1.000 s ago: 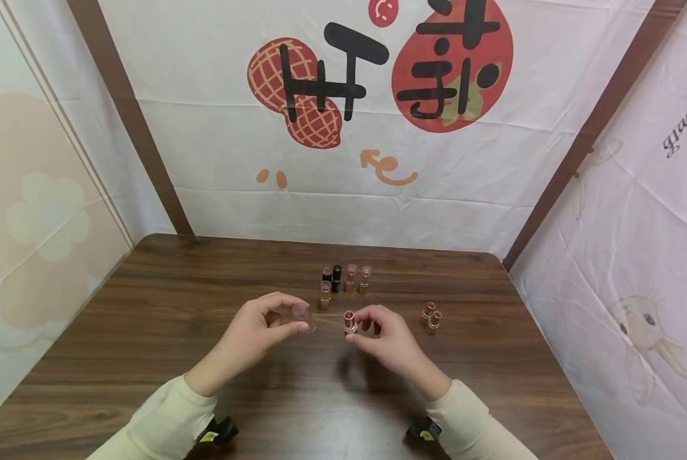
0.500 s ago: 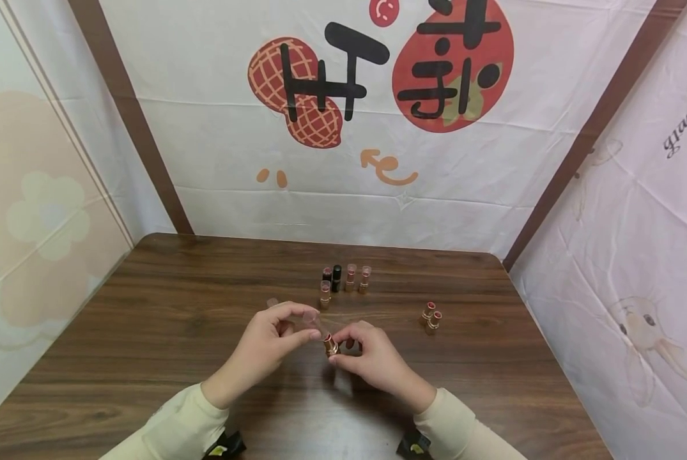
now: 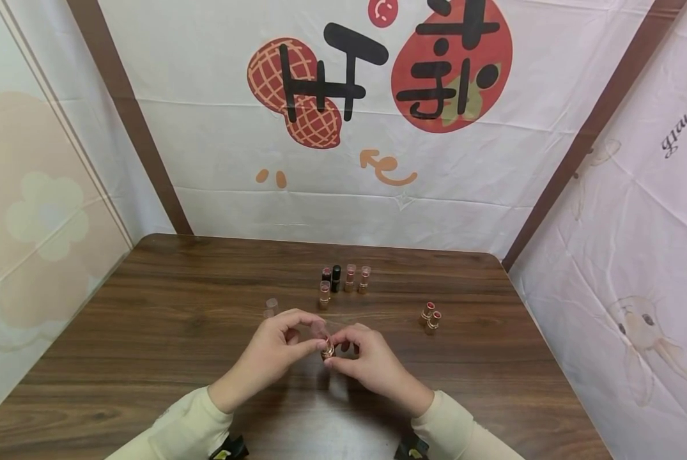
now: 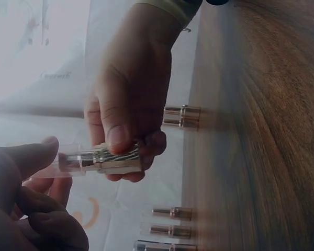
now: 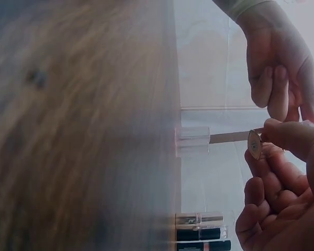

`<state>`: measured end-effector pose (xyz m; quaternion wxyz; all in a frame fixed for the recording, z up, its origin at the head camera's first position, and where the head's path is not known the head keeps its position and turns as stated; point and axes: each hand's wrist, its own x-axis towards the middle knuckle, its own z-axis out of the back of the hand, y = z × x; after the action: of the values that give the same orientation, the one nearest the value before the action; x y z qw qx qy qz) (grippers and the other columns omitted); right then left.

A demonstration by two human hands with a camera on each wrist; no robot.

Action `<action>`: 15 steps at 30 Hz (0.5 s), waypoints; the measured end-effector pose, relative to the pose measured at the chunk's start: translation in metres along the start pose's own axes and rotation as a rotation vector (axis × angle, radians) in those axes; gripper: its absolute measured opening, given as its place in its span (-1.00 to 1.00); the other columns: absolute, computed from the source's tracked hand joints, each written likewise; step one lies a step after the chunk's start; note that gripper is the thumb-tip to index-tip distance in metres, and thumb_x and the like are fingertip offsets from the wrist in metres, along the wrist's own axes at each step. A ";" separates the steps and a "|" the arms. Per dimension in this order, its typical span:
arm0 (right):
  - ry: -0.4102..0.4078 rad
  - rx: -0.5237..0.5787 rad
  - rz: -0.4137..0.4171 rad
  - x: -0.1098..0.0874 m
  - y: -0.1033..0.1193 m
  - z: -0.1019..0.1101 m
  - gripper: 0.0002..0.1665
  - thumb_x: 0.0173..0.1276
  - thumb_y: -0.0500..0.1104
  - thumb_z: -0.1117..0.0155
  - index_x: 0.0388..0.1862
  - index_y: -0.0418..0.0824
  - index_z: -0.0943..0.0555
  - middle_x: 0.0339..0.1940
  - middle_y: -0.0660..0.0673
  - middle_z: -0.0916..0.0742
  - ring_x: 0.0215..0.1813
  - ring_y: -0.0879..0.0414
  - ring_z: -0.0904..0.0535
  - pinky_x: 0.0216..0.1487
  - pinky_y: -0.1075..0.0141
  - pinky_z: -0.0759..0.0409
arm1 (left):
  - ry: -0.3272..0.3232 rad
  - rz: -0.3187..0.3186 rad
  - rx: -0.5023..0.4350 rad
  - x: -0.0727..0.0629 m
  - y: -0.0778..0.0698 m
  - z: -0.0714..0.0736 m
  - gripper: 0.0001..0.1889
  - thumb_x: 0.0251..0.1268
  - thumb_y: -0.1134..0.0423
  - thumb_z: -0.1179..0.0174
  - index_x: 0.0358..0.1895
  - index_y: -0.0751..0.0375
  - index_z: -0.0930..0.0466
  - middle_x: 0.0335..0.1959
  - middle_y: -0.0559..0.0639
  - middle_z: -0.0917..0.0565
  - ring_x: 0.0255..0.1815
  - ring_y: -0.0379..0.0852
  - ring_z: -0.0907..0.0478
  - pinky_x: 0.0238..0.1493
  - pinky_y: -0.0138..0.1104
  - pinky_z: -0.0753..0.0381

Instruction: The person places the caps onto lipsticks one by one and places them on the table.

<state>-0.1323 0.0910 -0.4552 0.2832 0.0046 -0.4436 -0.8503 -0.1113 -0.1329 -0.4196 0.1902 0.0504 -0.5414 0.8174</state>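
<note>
My right hand (image 3: 369, 358) pinches the gold base of a lipstick (image 3: 328, 351) between thumb and fingers, low over the middle of the table. From the other side, my left hand (image 3: 277, 338) pinches a clear cap (image 3: 319, 328). In the left wrist view the cap (image 4: 69, 159) surrounds the top of the lipstick (image 4: 115, 161), in line with it, and the gold base shows below its rim. Another clear cap (image 3: 271, 306) stands on the table just beyond my left hand. Two uncapped gold lipsticks (image 3: 433, 322) stand upright to the right.
Behind the hands, several capped lipsticks stand together, among them a black one (image 3: 336, 279), a gold one in front (image 3: 324, 296) and two pinkish ones (image 3: 364, 280). The brown wooden table (image 3: 165, 306) ends at a white printed cloth (image 3: 331, 214).
My hands have come together: the right moved left and nearer with the lipstick, and the left brought the cap onto its top. The standing clear cap has come into view behind my left hand.
</note>
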 end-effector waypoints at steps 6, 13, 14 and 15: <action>-0.026 0.039 -0.002 -0.002 0.003 -0.002 -0.79 0.25 -0.02 -0.57 -0.14 0.08 -0.77 -0.25 -0.02 -0.74 -0.20 0.12 -0.58 -0.22 0.36 -0.49 | 0.011 -0.017 0.028 0.000 0.001 -0.004 -0.76 0.15 0.09 -0.53 -0.12 -0.14 -0.74 -0.22 -0.24 -0.67 -0.69 -0.35 -0.18 -0.65 -0.45 -0.24; -0.067 0.052 -0.003 -0.004 0.008 -0.005 -0.78 0.25 -0.08 -0.57 -0.12 0.00 -0.78 -0.23 -0.09 -0.77 -0.21 0.03 -0.61 -0.24 0.40 -0.48 | -0.003 -0.071 0.082 -0.001 0.001 -0.006 -0.78 0.16 0.12 -0.52 -0.14 -0.14 -0.73 -0.22 -0.26 -0.66 -0.64 -0.31 -0.26 -0.59 -0.44 -0.31; -0.067 0.048 -0.001 -0.004 0.009 -0.005 -0.77 0.25 -0.09 -0.57 -0.12 -0.01 -0.78 -0.23 -0.11 -0.76 -0.21 0.00 -0.61 -0.24 0.40 -0.48 | -0.005 -0.079 0.087 -0.001 0.001 -0.007 -0.79 0.16 0.12 -0.52 -0.16 -0.15 -0.73 -0.22 -0.27 -0.65 -0.63 -0.30 -0.27 -0.59 -0.44 -0.31; -0.067 0.043 0.000 -0.004 0.009 -0.006 -0.77 0.25 -0.10 -0.56 -0.11 -0.02 -0.77 -0.23 -0.11 -0.76 -0.21 -0.03 -0.61 -0.24 0.41 -0.48 | -0.006 -0.085 0.089 -0.001 0.000 -0.007 -0.80 0.16 0.12 -0.52 -0.17 -0.15 -0.72 -0.22 -0.27 -0.66 -0.63 -0.30 -0.27 -0.58 -0.44 -0.32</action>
<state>-0.1228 0.0846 -0.4526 0.2683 -0.0179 -0.4708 -0.8403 -0.1095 -0.1268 -0.4229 0.2206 0.0843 -0.5024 0.8318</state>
